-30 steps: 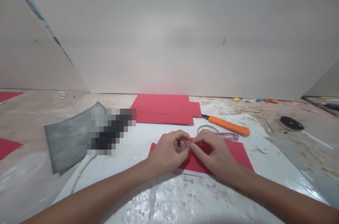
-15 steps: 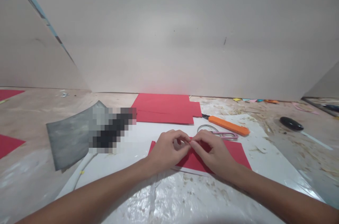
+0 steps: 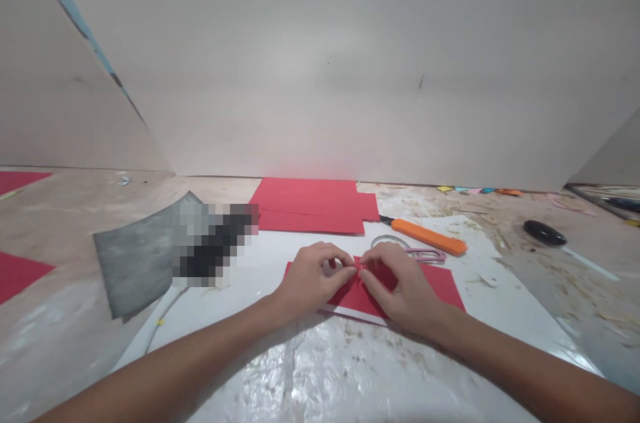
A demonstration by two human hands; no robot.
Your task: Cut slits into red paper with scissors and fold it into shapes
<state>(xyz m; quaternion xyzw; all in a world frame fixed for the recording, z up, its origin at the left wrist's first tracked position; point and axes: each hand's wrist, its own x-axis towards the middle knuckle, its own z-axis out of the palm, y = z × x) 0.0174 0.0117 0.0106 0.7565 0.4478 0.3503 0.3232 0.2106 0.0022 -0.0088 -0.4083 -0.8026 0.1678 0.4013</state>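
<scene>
A red paper card (image 3: 435, 286) with a white lower edge lies flat under both hands. Over its middle, a small red piece (image 3: 357, 263) with a whitish spot, perhaps paper, shows between my fingertips. My left hand (image 3: 310, 280) is closed, thumb and forefinger pinching the left side of this piece. My right hand (image 3: 403, 286) meets it from the right, thumb and forefinger curled onto its other side. The fingers hide most of the piece, so its exact shape is unclear. Just behind the right hand lie pink-handled scissors (image 3: 427, 254).
An orange utility knife (image 3: 427, 236) lies behind the scissors. Red sheets (image 3: 310, 200) rest by the back wall. To the left are a grey curved sheet (image 3: 135, 263) and a blurred dark item (image 3: 215, 246). A black oval object (image 3: 545, 232) sits at right on the scrap-littered table.
The fingertips have moved slightly apart, and more of the small red piece shows between them. The whole view has shifted slightly; the surrounding things lie as before.
</scene>
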